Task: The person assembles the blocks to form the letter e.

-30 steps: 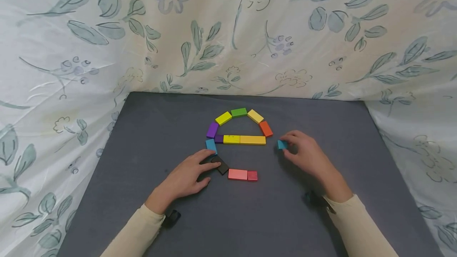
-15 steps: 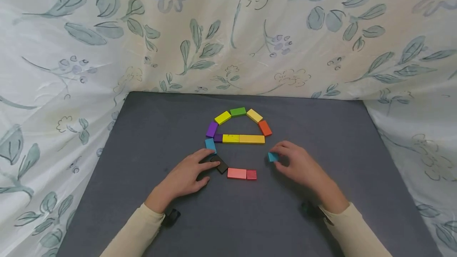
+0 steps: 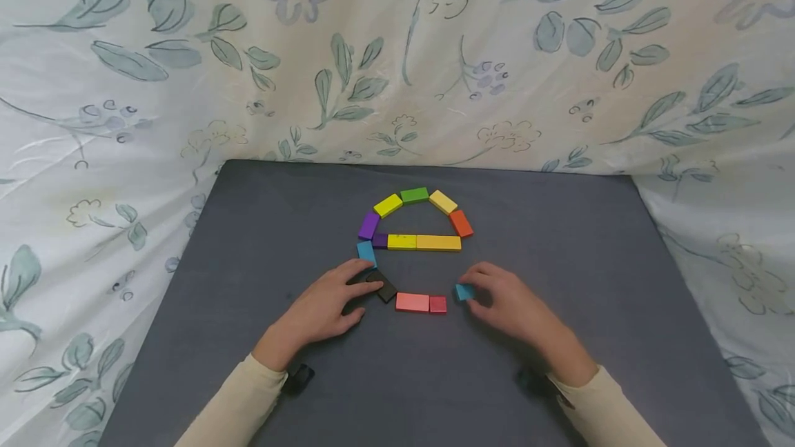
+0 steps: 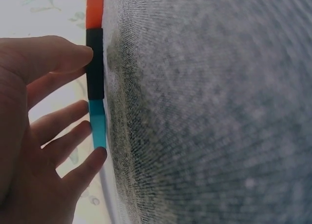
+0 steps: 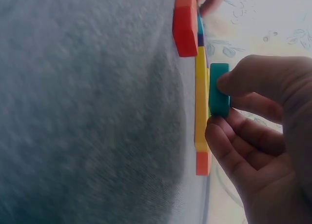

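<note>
Between thumb and fingers, my right hand [image 3: 512, 303] pinches a small blue block [image 3: 464, 292], also visible as a teal block [image 5: 219, 90] in the right wrist view. It is just right of the short red block [image 3: 437, 305], which adjoins a pink block [image 3: 413, 303]. My left hand [image 3: 324, 301] lies with fingers spread, fingertips touching the black block [image 3: 382, 286] and the lower end of another blue block [image 3: 366, 254]. In the left wrist view the thumb is against the black block [image 4: 95, 63].
Above, an arch of purple, yellow, green [image 3: 414, 195], pale yellow and orange blocks [image 3: 462, 223] stands over a straight row of purple, yellow and orange-yellow blocks [image 3: 438, 243]. Everything lies on a dark grey cloth [image 3: 559, 226], with a floral curtain [image 3: 435, 109] behind it.
My right hand has carried the small blue block left and towards me, from right of the orange block to beside the short red block. The left hand has stayed in place.
</note>
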Demonstrator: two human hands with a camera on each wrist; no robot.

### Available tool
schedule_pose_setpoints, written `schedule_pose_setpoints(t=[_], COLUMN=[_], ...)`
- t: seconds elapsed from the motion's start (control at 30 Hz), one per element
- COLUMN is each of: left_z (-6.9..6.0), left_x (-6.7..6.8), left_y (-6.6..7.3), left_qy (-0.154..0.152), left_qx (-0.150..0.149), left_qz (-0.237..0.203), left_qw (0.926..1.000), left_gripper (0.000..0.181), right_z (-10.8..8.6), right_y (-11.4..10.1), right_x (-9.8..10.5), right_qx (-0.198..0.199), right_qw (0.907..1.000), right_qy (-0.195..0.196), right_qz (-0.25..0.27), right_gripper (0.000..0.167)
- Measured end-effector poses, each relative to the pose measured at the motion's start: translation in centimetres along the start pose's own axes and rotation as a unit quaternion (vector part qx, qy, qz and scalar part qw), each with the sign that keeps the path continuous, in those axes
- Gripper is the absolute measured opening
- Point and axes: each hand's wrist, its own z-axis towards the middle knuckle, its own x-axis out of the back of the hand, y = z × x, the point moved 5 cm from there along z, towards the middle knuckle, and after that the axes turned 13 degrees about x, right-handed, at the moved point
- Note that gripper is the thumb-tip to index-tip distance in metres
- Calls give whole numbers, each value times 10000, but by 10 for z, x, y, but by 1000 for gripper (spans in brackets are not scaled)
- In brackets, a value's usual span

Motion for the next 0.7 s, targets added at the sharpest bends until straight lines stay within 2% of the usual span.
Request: schedule_pose_setpoints(t=[0.27,0.7], left_z=[0,1], left_x=[0,-3], left_y=[0,-2], left_qy=[46,27], left_qx=[-16,-55], left_qz=[-16,28], left_qw=[10000,10000], left_gripper=[50,51], right_z=[0,0], right_y=[-3,-2], right_x=[-10,-23], right_qx=[32,-137], right_qw=[10000,9992], right_qy=[-42,-369], right_qz=[54,57], right_gripper=[37,34])
